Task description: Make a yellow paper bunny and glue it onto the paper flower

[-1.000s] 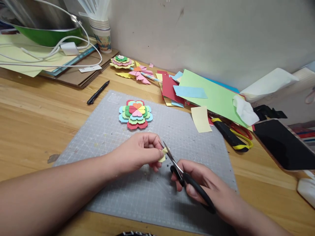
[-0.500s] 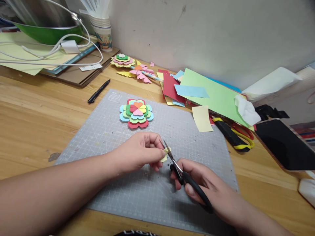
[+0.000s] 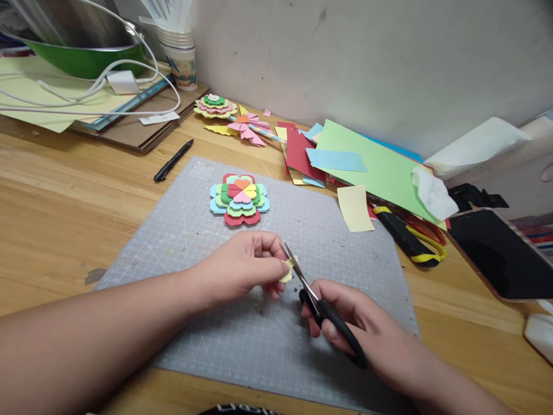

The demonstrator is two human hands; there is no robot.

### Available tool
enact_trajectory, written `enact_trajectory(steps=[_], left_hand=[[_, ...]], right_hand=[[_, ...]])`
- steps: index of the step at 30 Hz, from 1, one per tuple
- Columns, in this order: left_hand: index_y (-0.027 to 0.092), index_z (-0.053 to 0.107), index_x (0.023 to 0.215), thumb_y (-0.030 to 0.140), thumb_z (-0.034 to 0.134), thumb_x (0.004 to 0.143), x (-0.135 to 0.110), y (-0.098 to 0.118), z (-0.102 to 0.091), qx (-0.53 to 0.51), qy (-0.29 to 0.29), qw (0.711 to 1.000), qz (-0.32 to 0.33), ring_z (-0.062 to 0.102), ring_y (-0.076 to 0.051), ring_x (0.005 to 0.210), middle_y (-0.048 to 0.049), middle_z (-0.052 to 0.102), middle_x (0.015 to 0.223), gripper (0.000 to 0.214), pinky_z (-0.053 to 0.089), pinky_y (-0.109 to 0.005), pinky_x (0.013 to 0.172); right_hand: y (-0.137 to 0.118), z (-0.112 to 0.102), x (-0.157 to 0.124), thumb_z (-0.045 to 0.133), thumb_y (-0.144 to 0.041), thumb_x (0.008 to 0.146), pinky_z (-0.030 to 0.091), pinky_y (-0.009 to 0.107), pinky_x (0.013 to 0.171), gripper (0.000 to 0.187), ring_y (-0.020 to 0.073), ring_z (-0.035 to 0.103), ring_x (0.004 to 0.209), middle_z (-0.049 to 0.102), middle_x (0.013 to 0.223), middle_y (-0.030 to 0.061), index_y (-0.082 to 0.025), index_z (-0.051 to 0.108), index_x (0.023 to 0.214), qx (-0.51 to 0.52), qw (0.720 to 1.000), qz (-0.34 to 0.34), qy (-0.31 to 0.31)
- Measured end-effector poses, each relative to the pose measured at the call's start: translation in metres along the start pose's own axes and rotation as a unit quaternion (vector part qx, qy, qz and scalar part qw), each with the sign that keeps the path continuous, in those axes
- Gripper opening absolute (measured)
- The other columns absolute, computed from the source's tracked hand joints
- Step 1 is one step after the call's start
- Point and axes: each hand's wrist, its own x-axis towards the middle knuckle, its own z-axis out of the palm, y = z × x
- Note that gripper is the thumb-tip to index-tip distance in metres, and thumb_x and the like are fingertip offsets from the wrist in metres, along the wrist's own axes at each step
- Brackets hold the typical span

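My left hand pinches a small piece of pale yellow paper between thumb and fingers, above the grey cutting mat. Black-handled scissors are gripped in my right hand, fingers through the loops. Their metal blades point up and left and lie across the yellow paper, close to my left fingertips. Beyond my left hand, a layered paper flower in red, blue, green and other colours rests on the mat.
Coloured paper sheets, a cream paper piece and a yellow-black tool lie right. A phone is farther right. Back left are a black pen, a paper flower on a striped straw and paper cups.
The scissors' blades have closed somewhat, with the handles drawn nearer together in my right hand. My left hand and the yellow paper have barely shifted.
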Motion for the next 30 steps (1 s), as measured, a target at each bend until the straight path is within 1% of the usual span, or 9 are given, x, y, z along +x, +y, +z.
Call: enact_trajectory(steps=[5, 11, 16, 21, 26, 30], left_hand=[[0.016, 0.051, 0.064, 0.021, 0.066, 0.063, 0.0002, 0.0008, 0.0002, 0.001, 0.002, 1.0, -0.003, 0.055, -0.007, 0.044, 0.0043, 0.061, 0.05, 0.015, 0.046, -0.02, 0.05], [0.016, 0.051, 0.063, 0.021, 0.066, 0.063, 0.0011, 0.0008, 0.0003, 0.0, 0.0, 1.0, 0.0, 0.054, -0.007, 0.044, 0.0045, 0.061, 0.049, 0.016, 0.046, -0.019, 0.049], [0.016, 0.051, 0.063, 0.021, 0.065, 0.063, 0.0014, 0.0007, 0.0001, 0.0, 0.0, 1.0, 0.0, 0.054, -0.006, 0.044, 0.0047, 0.061, 0.05, 0.015, 0.046, -0.019, 0.049], [0.016, 0.051, 0.063, 0.021, 0.065, 0.063, 0.0009, 0.0006, 0.0005, 0.0, 0.0, 1.0, -0.003, 0.054, -0.006, 0.044, 0.0046, 0.061, 0.05, 0.015, 0.046, -0.019, 0.048], [0.016, 0.051, 0.064, 0.022, 0.065, 0.063, 0.0012, 0.0002, -0.0007, 0.006, 0.001, 1.0, 0.0, 0.055, -0.007, 0.045, 0.0043, 0.061, 0.051, 0.015, 0.046, -0.02, 0.049], [0.017, 0.05, 0.065, 0.022, 0.065, 0.065, 0.0015, -0.0002, -0.0017, 0.02, 0.001, 1.0, 0.006, 0.053, -0.007, 0.045, 0.0051, 0.06, 0.051, 0.016, 0.044, -0.02, 0.049]], right_hand=[[-0.0012, 0.0008, 0.0008, 0.065, -0.071, 0.071, 0.031, 0.023, 0.056, 0.056, 0.0114, 0.038, 0.065, 0.048, 0.073, -0.0009, -0.019, 0.048, 0.079, 0.0, 1.0, 0.007, 0.001], [-0.0031, 0.0014, 0.0, 0.064, -0.07, 0.073, 0.032, 0.023, 0.056, 0.054, 0.0115, 0.039, 0.065, 0.047, 0.071, -0.0013, -0.019, 0.048, 0.078, -0.002, 1.0, 0.002, -0.001], [-0.0028, 0.0014, -0.0002, 0.064, -0.068, 0.074, 0.03, 0.023, 0.055, 0.052, 0.0106, 0.037, 0.062, 0.046, 0.07, -0.0022, -0.019, 0.047, 0.077, 0.007, 1.0, 0.004, 0.0], [-0.0036, 0.002, 0.0002, 0.065, -0.07, 0.072, 0.031, 0.023, 0.056, 0.054, 0.011, 0.038, 0.063, 0.047, 0.068, -0.0021, -0.019, 0.046, 0.075, 0.011, 1.0, 0.011, 0.004], [-0.0019, 0.0018, -0.0006, 0.066, -0.068, 0.072, 0.032, 0.024, 0.057, 0.053, 0.0116, 0.039, 0.064, 0.048, 0.07, -0.0016, -0.019, 0.048, 0.077, 0.011, 1.0, 0.012, 0.01], [-0.0015, 0.0011, -0.0003, 0.066, -0.068, 0.071, 0.032, 0.024, 0.057, 0.053, 0.012, 0.04, 0.065, 0.048, 0.07, -0.0014, -0.019, 0.049, 0.077, 0.012, 1.0, 0.018, 0.012]])
